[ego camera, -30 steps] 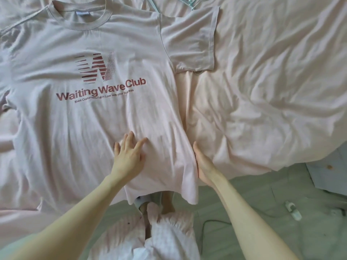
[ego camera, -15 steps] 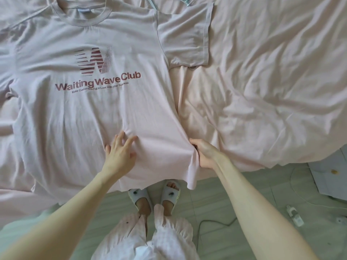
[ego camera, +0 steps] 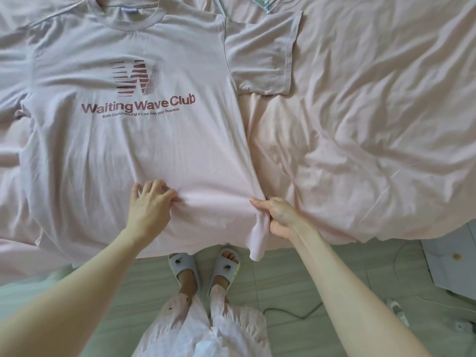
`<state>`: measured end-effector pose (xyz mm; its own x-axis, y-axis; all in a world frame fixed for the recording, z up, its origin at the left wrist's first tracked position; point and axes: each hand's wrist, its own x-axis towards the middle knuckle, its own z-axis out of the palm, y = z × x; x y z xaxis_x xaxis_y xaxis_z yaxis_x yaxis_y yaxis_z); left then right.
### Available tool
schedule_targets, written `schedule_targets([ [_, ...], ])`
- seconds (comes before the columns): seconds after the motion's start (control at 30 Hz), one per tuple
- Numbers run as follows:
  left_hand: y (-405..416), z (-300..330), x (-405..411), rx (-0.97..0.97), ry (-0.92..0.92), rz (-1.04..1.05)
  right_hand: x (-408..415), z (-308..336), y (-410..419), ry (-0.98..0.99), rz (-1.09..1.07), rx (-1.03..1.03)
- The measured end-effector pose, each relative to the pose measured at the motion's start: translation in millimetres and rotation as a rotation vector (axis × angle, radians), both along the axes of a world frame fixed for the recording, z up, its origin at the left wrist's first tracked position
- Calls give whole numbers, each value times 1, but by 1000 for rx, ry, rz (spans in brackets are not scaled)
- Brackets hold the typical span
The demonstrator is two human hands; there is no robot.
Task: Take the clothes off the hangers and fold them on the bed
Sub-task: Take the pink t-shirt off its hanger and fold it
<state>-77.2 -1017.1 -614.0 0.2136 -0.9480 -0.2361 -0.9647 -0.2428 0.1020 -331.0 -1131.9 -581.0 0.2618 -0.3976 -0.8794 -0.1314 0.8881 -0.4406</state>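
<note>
A pale pink T-shirt lies front-up on the bed, its collar at the far edge and its hem hanging just over the near edge; dark red lettering across the chest reads "Waiting Wave Club". The left hand rests on the lower front of the shirt with fingers curled, its grip bunching a fold of cloth; the right hand has its grip clenched on the shirt's right side seam near the hem, thumb on top. A wire hanger lies at the far edge of the rumpled sheet; below, slippered feet stand on a tiled floor beside a dark cable.
</note>
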Motion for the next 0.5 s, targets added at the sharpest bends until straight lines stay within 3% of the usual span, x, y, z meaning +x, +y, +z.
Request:
schedule_targets([
  [0.17, 16, 6, 1, -49, -27, 63, -3, -2, -11, -53, -9, 45],
  [0.3, 23, 8, 5, -22, -63, 84, -3, -9, -10, 19, 43, -9],
  [0.5, 21, 4, 1, 12, -76, 78, 0, -14, 10, 548, 333, -608],
])
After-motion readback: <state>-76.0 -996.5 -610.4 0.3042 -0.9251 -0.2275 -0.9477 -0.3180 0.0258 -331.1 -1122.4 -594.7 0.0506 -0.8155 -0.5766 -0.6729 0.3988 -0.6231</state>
